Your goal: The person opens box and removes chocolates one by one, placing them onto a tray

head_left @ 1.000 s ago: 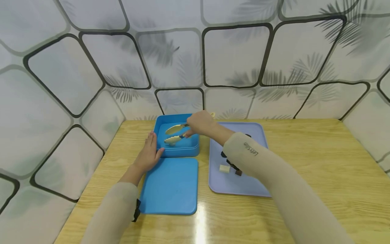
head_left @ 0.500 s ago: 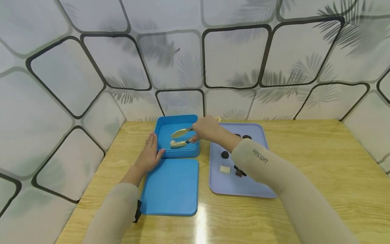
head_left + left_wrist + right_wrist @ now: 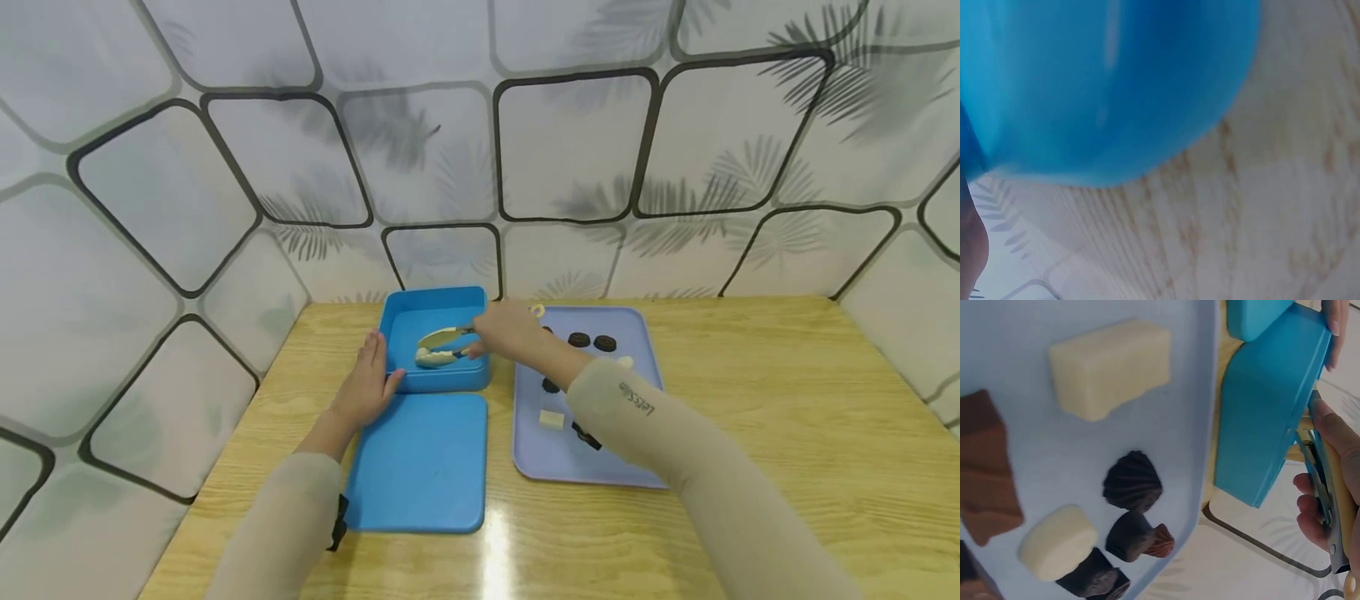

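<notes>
Blue box (image 3: 435, 350), lid off, on bench: left hand (image 3: 365, 385) flat against its wall; right hand (image 3: 507, 327) squeezes tongs (image 3: 444, 346) inside. Several chocolates (image 3: 578, 339) remain on lilac tray (image 3: 645, 333).

Surface: wooden table (image 3: 750, 433), light grain.
On it, 12 o'clock: blue box (image 3: 435, 379).
At 9 o'clock: blue lid (image 3: 420, 467), flat, apparently touching the box.
Centre: lilac tray (image 3: 555, 458), just beside the lid.
</notes>
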A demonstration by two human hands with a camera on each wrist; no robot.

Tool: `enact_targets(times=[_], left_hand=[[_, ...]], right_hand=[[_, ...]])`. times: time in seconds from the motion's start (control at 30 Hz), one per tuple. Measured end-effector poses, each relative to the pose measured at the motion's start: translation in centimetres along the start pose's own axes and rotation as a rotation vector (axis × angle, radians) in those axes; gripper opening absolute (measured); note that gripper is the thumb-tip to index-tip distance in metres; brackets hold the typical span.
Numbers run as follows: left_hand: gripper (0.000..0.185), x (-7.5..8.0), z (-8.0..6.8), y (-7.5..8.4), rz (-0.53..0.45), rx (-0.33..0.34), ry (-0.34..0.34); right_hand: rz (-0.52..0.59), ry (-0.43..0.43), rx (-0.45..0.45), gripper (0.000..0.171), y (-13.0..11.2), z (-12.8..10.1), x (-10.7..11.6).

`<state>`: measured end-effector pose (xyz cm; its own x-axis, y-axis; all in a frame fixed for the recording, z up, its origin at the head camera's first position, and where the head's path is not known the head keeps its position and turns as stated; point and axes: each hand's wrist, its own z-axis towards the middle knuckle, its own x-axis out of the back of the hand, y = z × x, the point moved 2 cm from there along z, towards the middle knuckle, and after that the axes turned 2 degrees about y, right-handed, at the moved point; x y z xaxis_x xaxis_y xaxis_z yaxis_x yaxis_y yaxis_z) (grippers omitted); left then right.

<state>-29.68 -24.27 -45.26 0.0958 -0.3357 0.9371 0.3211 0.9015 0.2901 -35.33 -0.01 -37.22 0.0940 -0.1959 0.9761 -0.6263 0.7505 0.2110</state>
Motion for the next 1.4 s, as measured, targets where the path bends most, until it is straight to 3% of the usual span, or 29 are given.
enact_targets(times=[0.1,0.2,0.4,0.5,0.73,0.97,1.2,1.4], left_hand=[[0.071,0.0,0.0,0.0,0.0,-0.003,0.007],[0.071,0.0,0.0,-0.1,0.006,0.005,0.005],[0.077,0.0,-0.1,0.0,-0.055,-0.033,0.066],[0.078,-0.2,-0.1,0.1,-0.071,-0.053,0.099],[0.069,0.0,0.2,0.1,0.005,-0.018,0.029],[0.068,0.1,0.2,0.2,0.014,-0.019,0.034],[0.07,-0.2,0.1,0.1,0.019,-0.031,0.054],[0.071,0.1,0.1,0.2,0.033,-0.005,0.019]], right_hand=[[-0.01,0.011,0.008,0.047,0.1,-0.3,-0.3],[-0.045,0.074,0.035,0.052,0.2,-0.7,-0.4],[-0.118,0.37,0.115,0.057,0.6,-2.3,0.0],[-0.144,0.479,0.152,0.057,0.9,-3.2,0.3],[-0.168,0.638,0.219,0.057,1.4,-5.3,1.0],[-0.173,0.775,0.254,0.06,1.6,-8.3,2.2],[-0.103,0.906,0.309,0.072,2.0,-11.7,2.6],[-0.09,0.948,0.298,0.072,3.0,-14.5,2.3]])
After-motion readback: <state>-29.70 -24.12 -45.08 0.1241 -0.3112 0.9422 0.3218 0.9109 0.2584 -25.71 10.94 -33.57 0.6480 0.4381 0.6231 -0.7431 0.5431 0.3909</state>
